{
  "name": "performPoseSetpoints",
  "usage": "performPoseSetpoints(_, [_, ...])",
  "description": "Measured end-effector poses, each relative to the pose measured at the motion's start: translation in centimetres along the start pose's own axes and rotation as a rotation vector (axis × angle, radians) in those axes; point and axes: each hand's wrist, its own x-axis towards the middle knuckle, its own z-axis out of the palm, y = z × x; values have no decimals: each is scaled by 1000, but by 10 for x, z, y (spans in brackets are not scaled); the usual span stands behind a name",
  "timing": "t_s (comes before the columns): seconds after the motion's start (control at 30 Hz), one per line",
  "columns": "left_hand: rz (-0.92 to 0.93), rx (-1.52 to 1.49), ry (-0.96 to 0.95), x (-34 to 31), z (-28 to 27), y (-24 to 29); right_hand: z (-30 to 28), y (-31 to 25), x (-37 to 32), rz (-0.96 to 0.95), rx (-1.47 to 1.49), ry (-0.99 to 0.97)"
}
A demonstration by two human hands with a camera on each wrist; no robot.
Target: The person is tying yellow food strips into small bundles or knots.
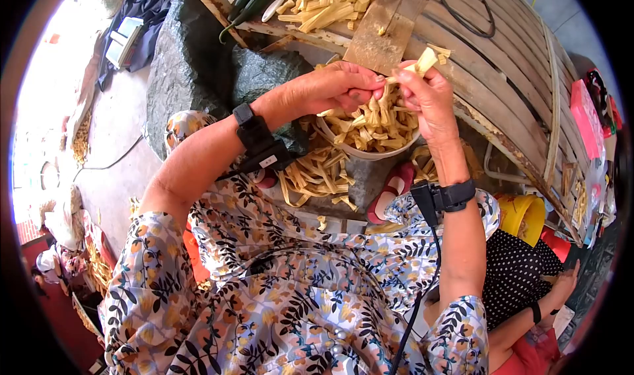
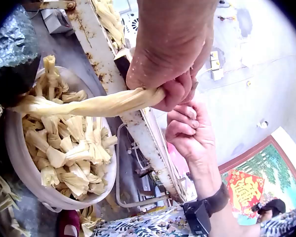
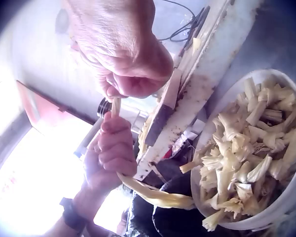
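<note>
Left hand (image 1: 340,87): forearm slanting forward-right, fingers curled, pinching the strip (image 2: 108,104).
Bucket (image 2: 17,153): white, below the hands, heaped with knotted pieces (image 1: 378,125).
Strip: above the bucket, long axis running hand to hand; broad end points forward-right, tail toward the bucket.
Right hand (image 1: 429,99): forearm pointing forward, fingers closed on the strip.

Slatted bench (image 1: 528,77) holds yellow strips (image 1: 330,8); apparently a cable (image 1: 493,23)
</note>
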Motion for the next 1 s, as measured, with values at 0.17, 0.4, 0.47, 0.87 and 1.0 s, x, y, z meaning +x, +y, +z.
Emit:
performPoseSetpoints(0.17, [-28,-57,-11,-4,-2,4,-11,-4,0,27,-52,33])
performPoseSetpoints(0.4, [-109,-118,-80,-2,-11,2,-15,-10,1,-86,-320,95])
performPoseSetpoints(0.47, [-105,-126,-105,-2,-12,5,-16,-9,2,-85,-347,120])
performPoseSetpoints(0.87, [-30,250,4,-3,-19,12,-17,-10,6,34,-263,47])
performPoseSetpoints(1.0, [-63,181,-8,-7,-28,5,-69,-29,16,-111,-313,320])
